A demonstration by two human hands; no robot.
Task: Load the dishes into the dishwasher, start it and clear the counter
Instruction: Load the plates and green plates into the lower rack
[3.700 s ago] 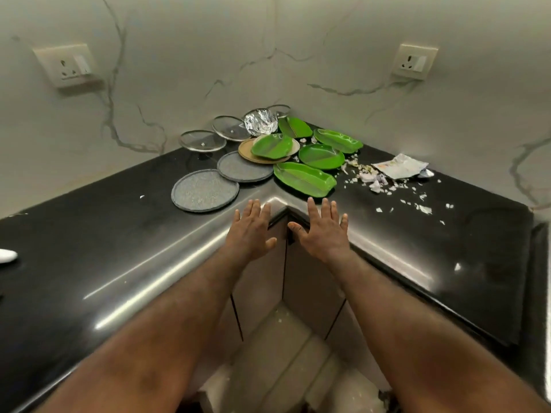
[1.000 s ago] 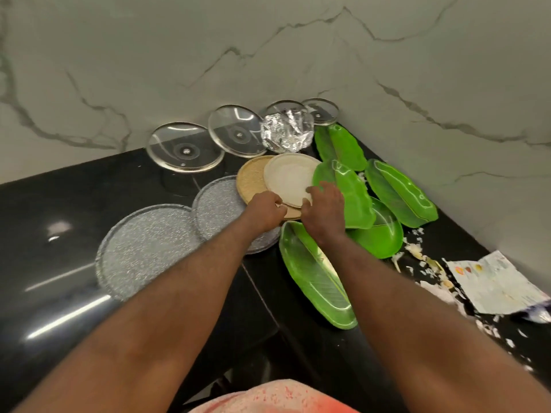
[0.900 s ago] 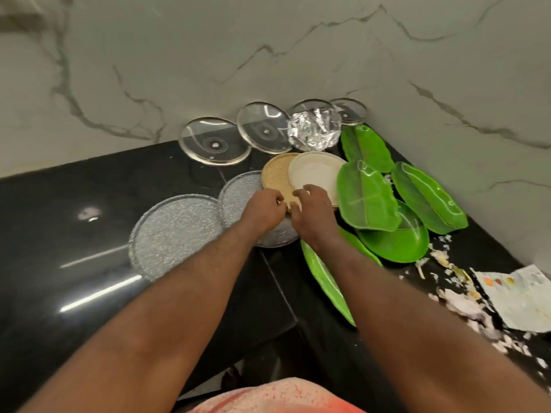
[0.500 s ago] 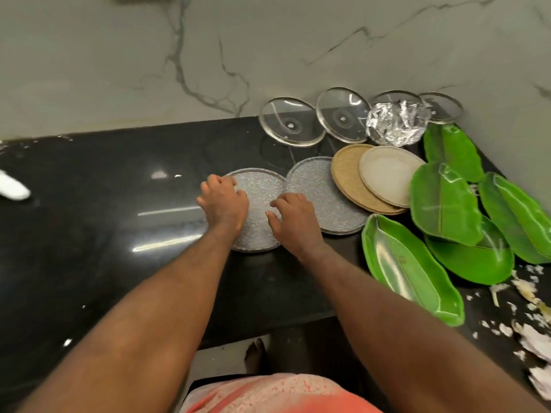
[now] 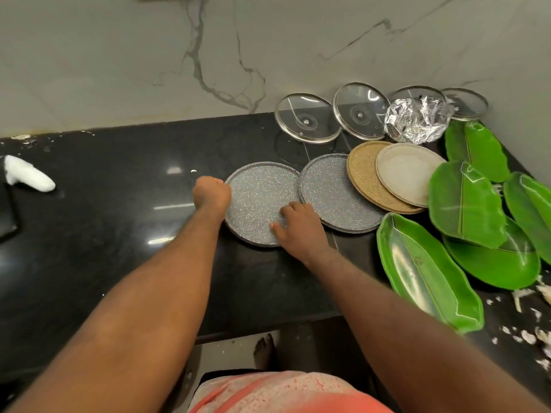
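Task barely begun: nothing loaded, dishwasher out of view. Left hand [image 5: 211, 193] and right hand [image 5: 298, 225] both curled onto rim of grey speckled round plate [image 5: 258, 201], lying flat on black stone counter [image 5: 119, 234]. Remaining: second grey speckled plate [image 5: 337, 192], green leaf-shaped dishes [image 5: 423, 272], glass lids [image 5: 307, 117], white scraps [image 5: 527, 336]

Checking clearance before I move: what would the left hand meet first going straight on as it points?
Probably nothing near: the left hand, curled at the left grey plate rim, points past it over bare counter to the wall; depth unclear.
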